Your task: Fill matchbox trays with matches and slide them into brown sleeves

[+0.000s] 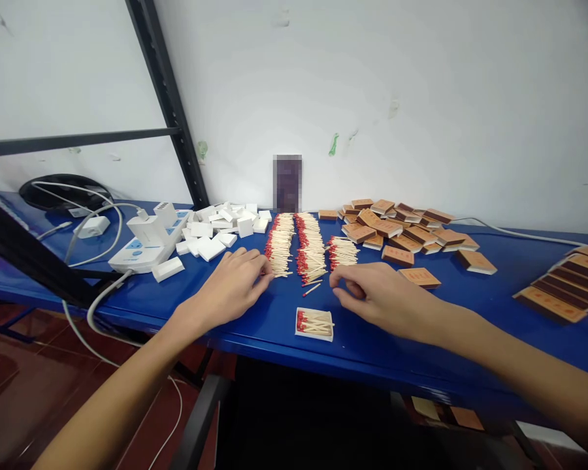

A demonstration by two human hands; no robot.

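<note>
My left hand point(242, 281) rests at the lower end of the left row of red-tipped matches point(280, 241). Its thumb stands a little apart from the bent fingers, and no held object shows. Curled fingers and thumb come close together on my right hand point(375, 294), just below the short right row of matches point(343, 252); anything between the tips is hidden. Between the hands lie the middle row of matches point(310, 245) and one loose match point(311, 290). Nearer me is a white matchbox tray point(315, 337) containing several matches, heads to the left.
White trays point(210, 248) are heaped at the back left, beside a power strip point(140, 251) with chargers and cables. Brown matchbox sleeves point(404, 238) lie scattered at the back right; stacked ones point(568, 284) sit farther right. A black shelf post point(169, 98) rises at left.
</note>
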